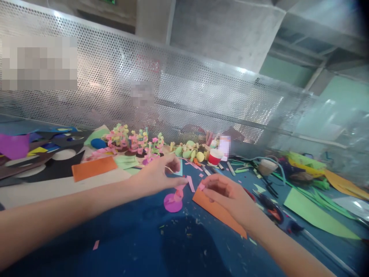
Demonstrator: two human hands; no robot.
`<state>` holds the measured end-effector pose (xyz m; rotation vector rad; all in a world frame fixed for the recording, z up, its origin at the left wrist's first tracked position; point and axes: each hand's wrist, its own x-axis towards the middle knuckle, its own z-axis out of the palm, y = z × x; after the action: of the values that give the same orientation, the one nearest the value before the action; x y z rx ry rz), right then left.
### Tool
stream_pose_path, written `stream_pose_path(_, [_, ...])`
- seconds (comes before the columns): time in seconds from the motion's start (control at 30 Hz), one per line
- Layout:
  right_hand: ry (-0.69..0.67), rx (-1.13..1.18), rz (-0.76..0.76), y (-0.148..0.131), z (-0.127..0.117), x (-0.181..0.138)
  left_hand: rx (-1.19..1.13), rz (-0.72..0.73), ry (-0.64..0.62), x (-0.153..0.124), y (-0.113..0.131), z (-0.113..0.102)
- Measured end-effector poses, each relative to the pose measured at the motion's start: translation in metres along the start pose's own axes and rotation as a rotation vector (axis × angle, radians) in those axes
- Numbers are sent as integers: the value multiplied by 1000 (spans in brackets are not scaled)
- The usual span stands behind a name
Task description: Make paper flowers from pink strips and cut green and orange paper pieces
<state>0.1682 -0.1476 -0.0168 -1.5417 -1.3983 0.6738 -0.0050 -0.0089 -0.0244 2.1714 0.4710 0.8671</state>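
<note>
A flat purple disc (170, 204) lies on the blue table with a curled pink foam or paper piece (179, 191) standing on it. My left hand (160, 171) is just above this piece, its thumb tip near the top and its fingers curved apart from the thumb. I see nothing held in it. To the right, the fingertips of my right hand (226, 192) pinch a small pink piece (201, 186). An orange sheet (220, 213) lies beneath that hand. Between the hands is a narrow pink strip (190, 184).
Several pink, yellow and green built shapes (134, 140) stand at the back. A red and white cup (215, 157) is behind my right hand. A tool with a dark handle (273, 211), green sheet (317, 215) and green strips lie right. An orange rectangle (95, 168) lies left.
</note>
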Motion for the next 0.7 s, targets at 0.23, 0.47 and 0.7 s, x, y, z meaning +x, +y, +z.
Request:
stream_pose_path(0.23, [33, 117, 11, 1, 1, 1, -264, -114, -188, 5, -7, 10])
stream_pose_path(0.47, [28, 194, 0, -8, 9, 7, -448, -182, -278, 6, -10, 5])
stream_pose_path(0.7, [16, 98, -65, -4, 15, 10, -485, -126, -283, 3, -7, 5])
